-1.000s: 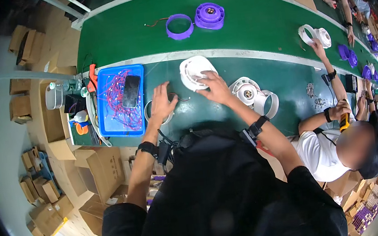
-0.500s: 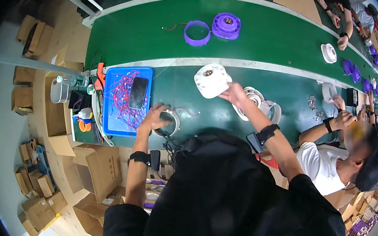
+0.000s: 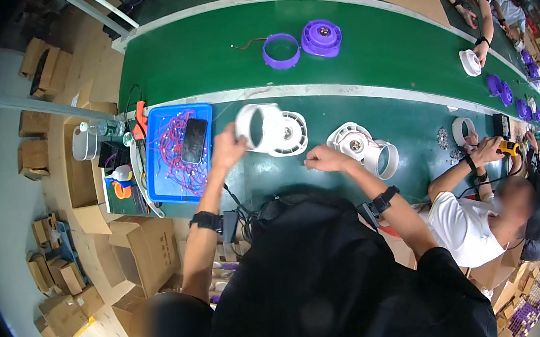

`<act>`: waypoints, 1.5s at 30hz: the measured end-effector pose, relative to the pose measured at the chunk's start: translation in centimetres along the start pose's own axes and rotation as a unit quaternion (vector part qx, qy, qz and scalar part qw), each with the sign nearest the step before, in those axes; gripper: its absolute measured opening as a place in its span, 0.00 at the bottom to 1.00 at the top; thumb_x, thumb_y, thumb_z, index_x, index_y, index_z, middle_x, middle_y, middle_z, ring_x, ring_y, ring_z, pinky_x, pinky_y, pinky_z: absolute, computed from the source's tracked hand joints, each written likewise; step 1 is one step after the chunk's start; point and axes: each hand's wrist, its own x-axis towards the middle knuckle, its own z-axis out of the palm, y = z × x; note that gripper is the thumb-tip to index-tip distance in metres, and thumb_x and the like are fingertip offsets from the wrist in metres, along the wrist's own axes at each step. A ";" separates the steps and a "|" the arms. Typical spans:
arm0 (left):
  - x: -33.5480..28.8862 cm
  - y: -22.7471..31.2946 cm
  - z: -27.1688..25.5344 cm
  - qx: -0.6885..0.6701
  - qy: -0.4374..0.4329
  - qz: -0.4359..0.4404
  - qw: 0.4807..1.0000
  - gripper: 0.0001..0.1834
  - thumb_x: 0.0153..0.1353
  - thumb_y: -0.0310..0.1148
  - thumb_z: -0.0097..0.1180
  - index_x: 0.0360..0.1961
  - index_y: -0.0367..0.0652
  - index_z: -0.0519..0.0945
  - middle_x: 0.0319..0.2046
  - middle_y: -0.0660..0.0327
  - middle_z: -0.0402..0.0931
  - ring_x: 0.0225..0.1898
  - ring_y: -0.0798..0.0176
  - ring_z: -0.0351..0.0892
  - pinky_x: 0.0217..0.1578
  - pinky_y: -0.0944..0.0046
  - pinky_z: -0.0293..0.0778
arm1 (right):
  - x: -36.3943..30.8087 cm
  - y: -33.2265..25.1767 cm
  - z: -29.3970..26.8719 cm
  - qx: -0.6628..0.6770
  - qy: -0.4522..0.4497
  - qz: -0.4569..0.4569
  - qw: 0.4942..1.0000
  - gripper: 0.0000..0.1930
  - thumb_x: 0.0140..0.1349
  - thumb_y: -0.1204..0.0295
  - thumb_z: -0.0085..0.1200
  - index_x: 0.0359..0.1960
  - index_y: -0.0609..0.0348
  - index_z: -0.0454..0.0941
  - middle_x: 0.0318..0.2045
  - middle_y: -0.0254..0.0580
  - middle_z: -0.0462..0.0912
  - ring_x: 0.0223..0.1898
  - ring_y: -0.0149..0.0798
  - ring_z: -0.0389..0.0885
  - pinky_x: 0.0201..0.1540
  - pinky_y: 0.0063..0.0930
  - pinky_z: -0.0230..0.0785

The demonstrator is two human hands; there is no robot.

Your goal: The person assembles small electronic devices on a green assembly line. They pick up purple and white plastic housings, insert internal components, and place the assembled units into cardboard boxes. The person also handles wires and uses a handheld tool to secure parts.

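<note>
My left hand is closed on the side of a white plastic ring, held up beside the blue tray. The ring partly covers a round white vented housing with a metal hub, which rests on the green table. To the right of that housing is my right hand, its fingers curled together. Whatever they might hold is hidden. Beyond my right hand lies a second white housing, with another white ring against it.
A blue tray on the left holds red wires and a phone. A purple ring and purple housing sit on the far green surface. A co-worker in white holds a yellow power tool at the right.
My left hand has picked up the white ring and moved it up and right. The white housing went from my right hand down onto the table; that hand has come nearer me.
</note>
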 end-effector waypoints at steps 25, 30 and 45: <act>2.2 4.6 9.5 0.146 -0.085 0.017 0.985 0.29 0.48 0.27 0.51 0.55 0.39 0.62 0.34 0.37 0.78 0.40 0.34 0.77 0.45 0.43 0.71 | -15.1 7.7 -0.3 0.029 0.418 0.214 0.882 0.52 0.40 0.47 0.66 0.67 0.45 0.51 0.63 0.60 0.54 0.62 0.65 0.56 0.60 0.53 0.59; 1.4 6.5 10.6 0.158 -0.066 0.004 0.985 0.29 0.49 0.27 0.51 0.55 0.41 0.64 0.36 0.40 0.78 0.41 0.36 0.77 0.48 0.44 0.70 | -14.0 7.9 -1.4 0.025 0.418 0.240 0.876 0.51 0.40 0.46 0.65 0.67 0.43 0.52 0.62 0.60 0.55 0.61 0.65 0.57 0.58 0.55 0.61; 1.4 4.6 11.4 0.179 -0.042 0.005 0.983 0.34 0.50 0.30 0.49 0.62 0.38 0.59 0.39 0.39 0.78 0.43 0.37 0.77 0.50 0.45 0.69 | -12.9 10.2 -0.3 0.032 0.486 0.177 0.855 0.49 0.39 0.47 0.66 0.66 0.41 0.55 0.61 0.63 0.55 0.59 0.67 0.57 0.60 0.53 0.58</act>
